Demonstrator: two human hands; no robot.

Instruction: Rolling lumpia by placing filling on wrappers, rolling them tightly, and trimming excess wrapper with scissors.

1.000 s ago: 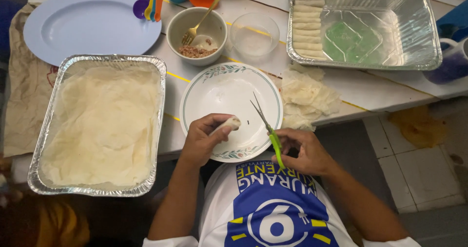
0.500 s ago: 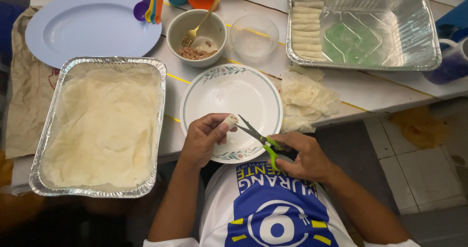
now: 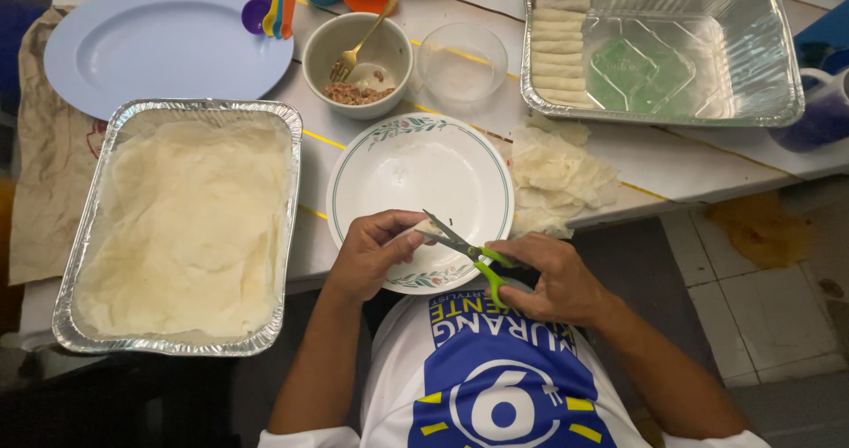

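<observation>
My left hand (image 3: 370,255) pinches a small pale roll (image 3: 426,229) over the near rim of a white plate (image 3: 416,169) with a floral border. My right hand (image 3: 550,280) grips green-handled scissors (image 3: 467,252); their open blades point left and straddle the roll's end. Both hands hover at the table's front edge, above my blue and white shirt.
A foil tray of pale wrappers (image 3: 181,227) sits left of the plate. A second foil tray (image 3: 663,45) at back right holds a row of rolls. Behind are a bowl of filling with a fork (image 3: 358,63), a clear bowl (image 3: 460,59), a blue plate (image 3: 159,41) and torn wrapper scraps (image 3: 553,174).
The scissors swung from upright down to lying across the plate's near rim, blades now open at the roll. My left hand stays on the roll.
</observation>
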